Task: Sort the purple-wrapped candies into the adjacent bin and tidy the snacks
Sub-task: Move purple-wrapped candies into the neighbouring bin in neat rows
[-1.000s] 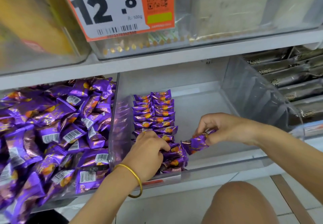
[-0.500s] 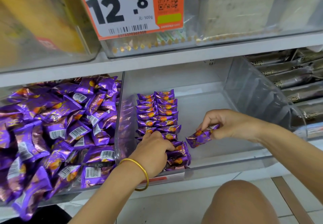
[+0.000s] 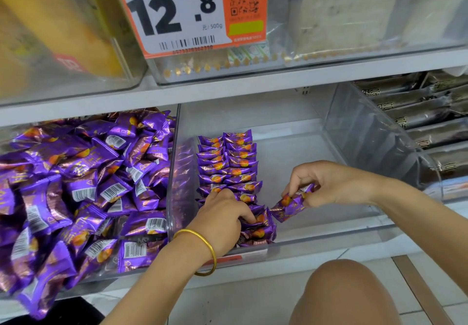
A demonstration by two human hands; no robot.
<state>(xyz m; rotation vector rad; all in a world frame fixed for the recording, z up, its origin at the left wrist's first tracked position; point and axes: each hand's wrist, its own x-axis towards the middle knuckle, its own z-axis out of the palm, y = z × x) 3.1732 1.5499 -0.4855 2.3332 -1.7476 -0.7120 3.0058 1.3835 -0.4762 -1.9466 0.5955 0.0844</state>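
Observation:
A loose pile of purple-wrapped candies (image 3: 88, 185) fills the left clear bin. In the adjacent clear bin (image 3: 329, 236), two neat rows of purple candies (image 3: 228, 162) run along its left side. My left hand (image 3: 222, 220), with a gold bangle on the wrist, has its fingers curled down over the nearest candies of the rows. My right hand (image 3: 336, 185) pinches a single purple candy (image 3: 288, 204) by its upper end. That candy hangs tilted just right of the rows' near end, and its lower end almost touches them.
A white shelf (image 3: 253, 81) above carries clear bins and a price tag reading 12.8 (image 3: 182, 15). Dark-wrapped snacks (image 3: 430, 122) lie in the bin to the right. The right part of the middle bin's floor is bare. A knee (image 3: 342, 294) shows below.
My right hand has lifted the single candy slightly off the rows' near end and tilted it. My left hand stays curled on the near candies.

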